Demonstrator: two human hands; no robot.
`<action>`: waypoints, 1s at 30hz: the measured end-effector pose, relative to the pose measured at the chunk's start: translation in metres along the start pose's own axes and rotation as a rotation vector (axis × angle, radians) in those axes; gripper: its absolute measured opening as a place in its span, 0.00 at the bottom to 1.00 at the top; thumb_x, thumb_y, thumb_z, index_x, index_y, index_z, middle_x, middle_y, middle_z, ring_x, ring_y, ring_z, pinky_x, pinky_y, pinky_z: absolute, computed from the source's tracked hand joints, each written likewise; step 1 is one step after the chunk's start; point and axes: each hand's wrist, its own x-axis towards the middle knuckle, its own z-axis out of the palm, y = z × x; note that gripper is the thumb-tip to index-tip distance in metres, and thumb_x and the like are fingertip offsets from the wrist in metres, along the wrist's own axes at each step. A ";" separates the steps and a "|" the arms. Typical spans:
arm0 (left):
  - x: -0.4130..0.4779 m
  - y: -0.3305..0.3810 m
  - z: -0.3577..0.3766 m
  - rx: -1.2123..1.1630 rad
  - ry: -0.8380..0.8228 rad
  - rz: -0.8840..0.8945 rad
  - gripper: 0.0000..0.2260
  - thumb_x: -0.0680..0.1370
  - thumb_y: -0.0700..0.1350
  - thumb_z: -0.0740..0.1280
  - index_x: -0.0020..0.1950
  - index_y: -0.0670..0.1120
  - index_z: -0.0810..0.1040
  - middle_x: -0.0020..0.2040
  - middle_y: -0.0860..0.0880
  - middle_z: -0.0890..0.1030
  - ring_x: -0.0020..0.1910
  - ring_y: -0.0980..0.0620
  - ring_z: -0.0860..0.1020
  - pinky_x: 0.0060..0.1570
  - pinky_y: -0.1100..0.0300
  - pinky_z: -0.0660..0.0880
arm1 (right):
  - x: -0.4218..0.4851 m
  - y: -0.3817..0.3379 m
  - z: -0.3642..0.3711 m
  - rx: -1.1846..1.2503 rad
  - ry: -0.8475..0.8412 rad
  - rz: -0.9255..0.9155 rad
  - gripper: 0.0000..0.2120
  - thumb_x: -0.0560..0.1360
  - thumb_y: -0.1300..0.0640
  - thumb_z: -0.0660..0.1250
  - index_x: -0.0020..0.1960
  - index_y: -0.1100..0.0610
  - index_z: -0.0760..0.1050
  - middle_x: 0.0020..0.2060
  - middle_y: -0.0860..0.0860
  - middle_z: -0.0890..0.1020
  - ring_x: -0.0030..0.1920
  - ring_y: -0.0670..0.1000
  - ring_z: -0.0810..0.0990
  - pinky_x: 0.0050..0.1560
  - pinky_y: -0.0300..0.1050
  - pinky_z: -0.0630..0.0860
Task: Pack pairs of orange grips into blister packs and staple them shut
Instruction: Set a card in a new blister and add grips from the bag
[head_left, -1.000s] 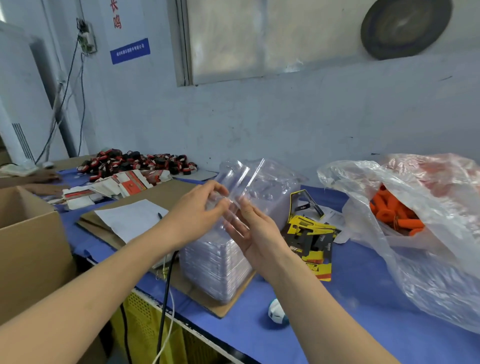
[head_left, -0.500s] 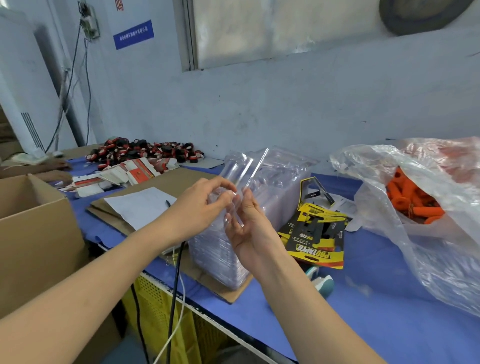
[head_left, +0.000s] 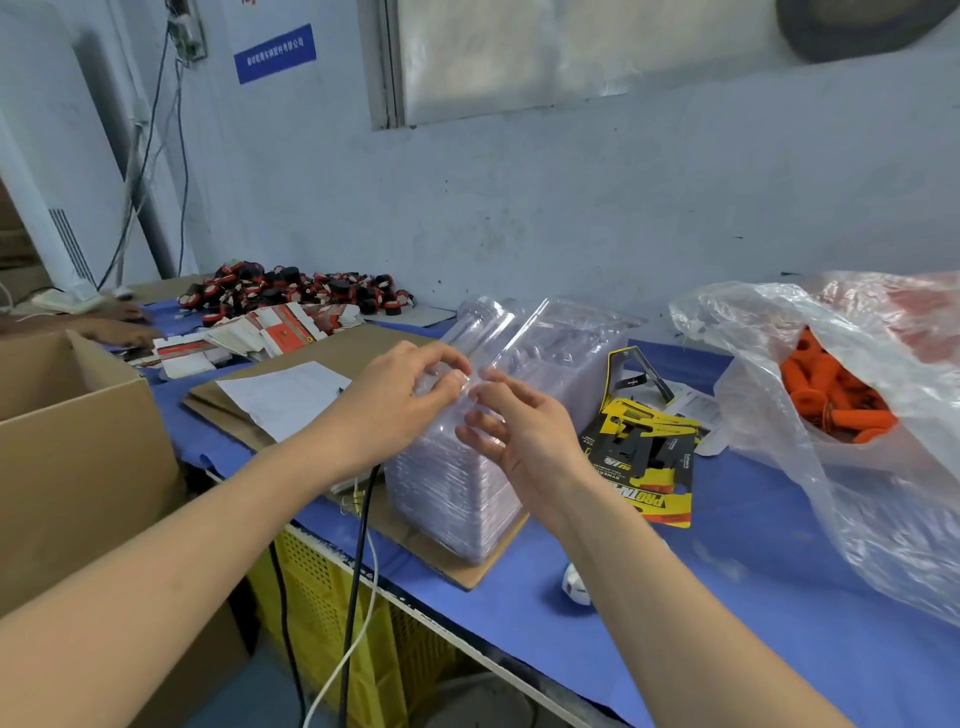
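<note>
I hold a clear blister pack (head_left: 493, 327) upright above a tall stack of clear blister packs (head_left: 457, 493). My left hand (head_left: 400, 395) pinches its lower left edge with thumb and fingers. My right hand (head_left: 519, 426) grips its lower right edge, fingertips almost touching the left hand's. The orange grips (head_left: 831, 395) lie piled inside a large clear plastic bag (head_left: 779, 415) at the right, apart from both hands. Yellow and black printed cards (head_left: 644, 457) lie between the stack and the bag.
A blue-covered bench (head_left: 727, 597) carries everything. An open cardboard box (head_left: 78, 447) stands at the left. Flat cardboard with a white sheet (head_left: 280, 395) lies behind my left hand. Red-black small parts (head_left: 291, 291) and folded cartons (head_left: 260, 332) lie at the back. Cables (head_left: 358, 571) hang over the front edge.
Both hands have stayed on the blister pack, shifting their fingers along its lower edge. My view has tilted slightly, so the bench appears a little higher and to the right.
</note>
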 end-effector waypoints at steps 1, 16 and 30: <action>0.002 0.001 -0.003 0.036 0.000 0.006 0.07 0.81 0.53 0.62 0.57 0.58 0.77 0.55 0.51 0.76 0.51 0.59 0.73 0.49 0.61 0.70 | 0.003 -0.002 0.000 -0.042 0.012 -0.009 0.11 0.75 0.66 0.69 0.57 0.62 0.77 0.39 0.55 0.81 0.34 0.50 0.80 0.41 0.44 0.81; 0.069 0.048 -0.098 -0.034 0.189 -0.048 0.08 0.81 0.50 0.63 0.54 0.51 0.80 0.38 0.51 0.76 0.29 0.58 0.70 0.31 0.65 0.68 | 0.031 0.003 -0.002 -0.308 0.180 0.222 0.06 0.74 0.66 0.66 0.39 0.65 0.72 0.19 0.49 0.75 0.23 0.48 0.79 0.32 0.37 0.79; 0.046 0.079 -0.074 -0.358 0.263 0.050 0.07 0.82 0.48 0.62 0.56 0.51 0.79 0.43 0.47 0.76 0.38 0.48 0.70 0.38 0.57 0.69 | 0.023 -0.010 0.000 -0.215 0.395 0.170 0.22 0.77 0.63 0.66 0.68 0.62 0.62 0.37 0.55 0.78 0.26 0.49 0.82 0.36 0.42 0.82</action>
